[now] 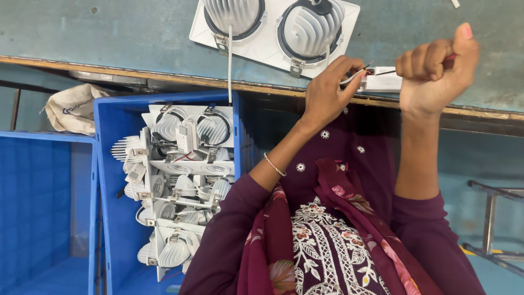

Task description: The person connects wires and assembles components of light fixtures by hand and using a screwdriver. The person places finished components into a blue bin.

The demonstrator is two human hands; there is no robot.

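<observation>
White twin downlight fixture (274, 28) lying face-down on the teal desk (109, 33), blue crate (112, 180) holding stacked white downlight fixtures (180, 186), a second blue crate (38, 207) sitting beside it, cloth sack (73, 107) resting behind, metal stand (491, 224) showing at right

Maroon sleeves, white-embroidered floral dress, thin bracelet (274, 165) on left wrist.

Left hand (326, 90) pinches wires at the white driver box (382, 82) on the bench (109, 33); right hand (436, 68) grips a red-handled tool beside it.
</observation>
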